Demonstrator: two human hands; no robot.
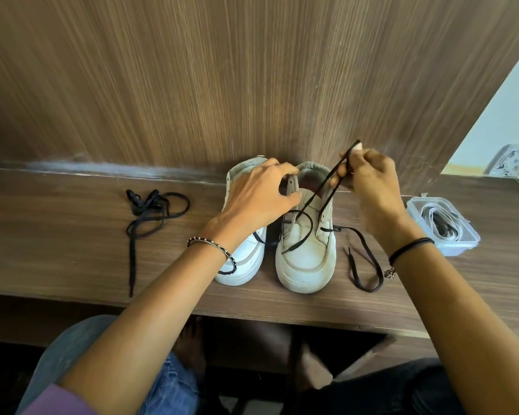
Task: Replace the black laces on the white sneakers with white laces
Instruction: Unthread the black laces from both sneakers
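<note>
right hand [369, 190] is pinching the black lace [312, 199] high above the sneaker [306, 259], fingers [352, 163] closed tight on the strand, two lines running taut down to the eyelets. left hand [261, 196] is gripping that sneaker's collar and tongue, fingers curled over the rim, bracing it on the surface [72, 250]. the lace is looking threaded only low down now, its tails lying over the toe and out to the right. the danger, as i'm reading it: a sharp tug could be jamming a lace tip in an eyelet, or tipping the sneaker if that left grip is slipping. the slack loop over the toe could be cinching into a knot too. the other sneaker [243, 265] is standing just beside, so a jerk could be knocking it. the white laces [429, 212] are waiting in the plastic tub [459, 244], well apart at far right; a removed lace [150, 217] is lying at left.
</note>
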